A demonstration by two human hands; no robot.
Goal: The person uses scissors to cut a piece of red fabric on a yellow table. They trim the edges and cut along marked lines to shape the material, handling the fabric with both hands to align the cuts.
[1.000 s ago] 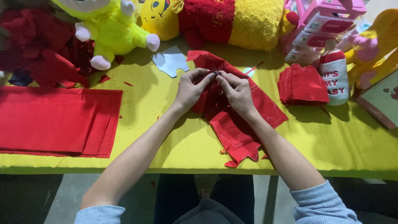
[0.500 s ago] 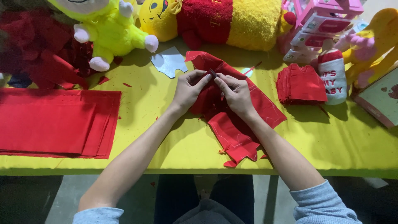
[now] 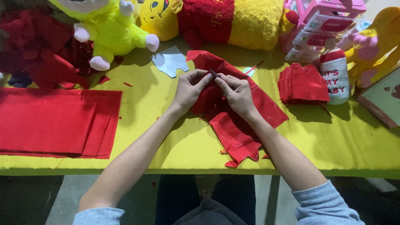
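**Red cloth piece pinched between both hands at the middle of the yellow table**

Red cut cloth (image 3: 239, 125), a long strip of thin fabric with a notched lower end, is laid slantwise across the centre of the frame, from the upper middle down towards the near table edge. It appears to be spread flat so that one small spot can be worked while the rest stays supported.

At the far left, a stack of flat red fabric sheets (image 3: 54, 123) is laid squarely on the yellow table cover (image 3: 166, 146), seemingly kept as stock. Above it, a heap of crumpled red material (image 3: 37, 50) and a lime-green plush toy (image 3: 106, 31) are set along the back edge. A pale grey paper template (image 3: 168, 61) lies just right of the plush toy.

The left hand (image 3: 189, 89) is closed in a pinch, thumb and forefinger holding the cloth's upper part. The right hand (image 3: 235, 91) is likewise closed, fingertips meeting the left ones over a small dark object (image 3: 213, 73) whose kind cannot be told. The hands are held touching, probably for steadying fine work.

Further right, a yellow and red plush toy (image 3: 225, 21) lies at the back. A pile of small cut red pieces (image 3: 302, 83) is stacked beside a white and red plush bottle (image 3: 335, 75), and pink toy boxes (image 3: 325, 25) stand behind in the upper right.
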